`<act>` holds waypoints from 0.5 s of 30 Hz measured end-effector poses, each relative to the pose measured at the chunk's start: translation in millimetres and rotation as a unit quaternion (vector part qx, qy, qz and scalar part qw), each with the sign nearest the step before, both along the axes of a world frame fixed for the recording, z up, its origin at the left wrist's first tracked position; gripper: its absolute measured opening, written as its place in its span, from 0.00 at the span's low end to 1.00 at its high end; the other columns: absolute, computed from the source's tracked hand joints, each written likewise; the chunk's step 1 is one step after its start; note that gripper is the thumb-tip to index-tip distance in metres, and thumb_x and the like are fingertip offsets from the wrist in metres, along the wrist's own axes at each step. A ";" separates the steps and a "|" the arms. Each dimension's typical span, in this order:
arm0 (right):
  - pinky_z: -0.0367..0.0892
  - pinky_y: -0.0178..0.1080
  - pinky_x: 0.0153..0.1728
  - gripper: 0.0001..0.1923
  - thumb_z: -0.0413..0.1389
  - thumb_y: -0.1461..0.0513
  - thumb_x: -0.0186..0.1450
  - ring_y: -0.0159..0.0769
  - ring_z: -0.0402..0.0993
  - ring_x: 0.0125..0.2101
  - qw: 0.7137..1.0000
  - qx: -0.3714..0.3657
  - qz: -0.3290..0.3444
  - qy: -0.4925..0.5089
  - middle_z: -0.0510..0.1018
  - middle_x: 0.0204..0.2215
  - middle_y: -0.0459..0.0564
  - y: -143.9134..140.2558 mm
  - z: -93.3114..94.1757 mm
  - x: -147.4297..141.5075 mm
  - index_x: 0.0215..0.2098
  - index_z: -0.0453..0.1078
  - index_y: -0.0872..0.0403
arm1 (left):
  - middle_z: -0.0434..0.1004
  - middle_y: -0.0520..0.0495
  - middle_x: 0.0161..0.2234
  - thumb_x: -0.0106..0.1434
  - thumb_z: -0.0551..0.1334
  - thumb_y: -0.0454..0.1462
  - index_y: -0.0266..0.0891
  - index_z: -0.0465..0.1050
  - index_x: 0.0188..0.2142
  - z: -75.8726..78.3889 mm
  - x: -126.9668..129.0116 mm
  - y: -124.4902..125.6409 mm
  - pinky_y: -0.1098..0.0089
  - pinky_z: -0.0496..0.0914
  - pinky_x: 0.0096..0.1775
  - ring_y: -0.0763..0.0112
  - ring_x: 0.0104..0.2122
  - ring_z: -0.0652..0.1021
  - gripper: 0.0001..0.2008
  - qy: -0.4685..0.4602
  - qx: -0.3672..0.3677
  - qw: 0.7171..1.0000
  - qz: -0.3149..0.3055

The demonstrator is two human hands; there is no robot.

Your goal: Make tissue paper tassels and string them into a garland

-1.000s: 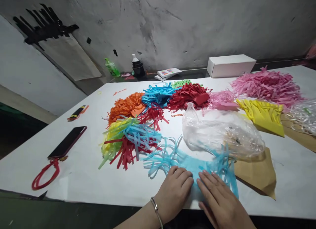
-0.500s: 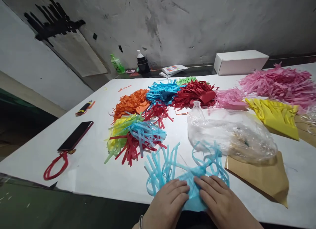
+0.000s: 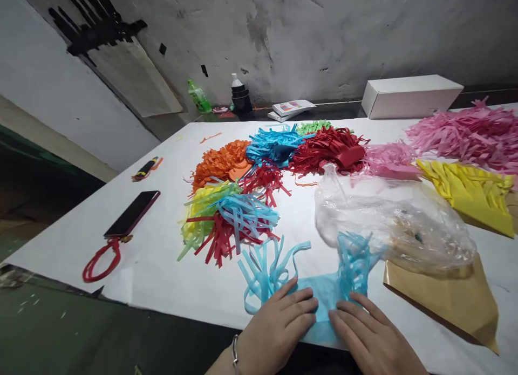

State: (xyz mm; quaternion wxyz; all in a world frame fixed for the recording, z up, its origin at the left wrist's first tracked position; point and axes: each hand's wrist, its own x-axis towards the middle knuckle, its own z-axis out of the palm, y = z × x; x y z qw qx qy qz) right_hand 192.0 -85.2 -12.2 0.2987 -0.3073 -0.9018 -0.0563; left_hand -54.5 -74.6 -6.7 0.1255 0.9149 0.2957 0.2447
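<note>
A light blue fringed paper piece (image 3: 324, 297) lies at the near edge of the white table (image 3: 154, 267), its cut strips curling up at both ends. My left hand (image 3: 279, 326), a bracelet on its wrist, presses flat on the paper's left part. My right hand (image 3: 370, 340) presses on the right part, fingers pointing at the strips. Both hands rest on the paper's uncut band; neither lifts it.
Fringed paper heaps in orange (image 3: 220, 162), blue (image 3: 275, 145), red (image 3: 327, 148), pink (image 3: 469, 132), yellow (image 3: 473, 194) and a mixed pile (image 3: 226, 218). A clear plastic bag (image 3: 396, 218) lies on brown paper (image 3: 449, 302). A phone (image 3: 131, 213) with a red cord lies left. A white box (image 3: 410, 94) stands behind.
The blue paper has been gathered narrower and pulled nearer to me; its strips now stand up in two bunches. My hands have slid back toward the table edge. The view shifted left.
</note>
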 end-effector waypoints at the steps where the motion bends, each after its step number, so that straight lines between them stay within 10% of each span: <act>1: 0.58 0.42 0.57 0.21 0.38 0.72 0.73 0.35 0.78 0.42 0.999 -0.028 0.010 0.026 0.84 0.36 0.48 0.7 -0.7 -0.2 0.47 0.72 0.54 | 0.83 0.43 0.48 0.71 0.53 0.27 0.39 0.70 0.49 1.2 -2.2 0.2 0.57 0.59 0.66 0.66 0.55 0.77 0.12 -0.003 -0.011 1.000 -0.004; 9: 0.59 0.41 0.47 0.08 0.49 0.67 0.72 0.36 0.74 0.35 0.980 -0.161 -0.046 0.106 0.78 0.29 0.44 10.2 -11.0 1.0 0.42 0.69 0.51 | 0.81 0.49 0.35 0.68 0.56 0.31 0.42 0.70 0.41 2.3 -7.4 -10.8 0.53 0.62 0.61 0.64 0.43 0.80 0.06 -0.073 -0.121 0.982 0.123; 15: 0.56 0.45 0.43 0.11 0.48 0.64 0.72 0.37 0.73 0.29 0.972 -0.111 -0.179 0.101 0.76 0.26 0.45 21.7 -24.6 -23.0 0.36 0.71 0.52 | 0.68 0.51 0.23 0.68 0.55 0.31 0.40 0.62 0.25 -4.1 18.7 0.7 0.53 0.66 0.46 0.65 0.29 0.72 0.14 0.030 -0.020 0.953 0.301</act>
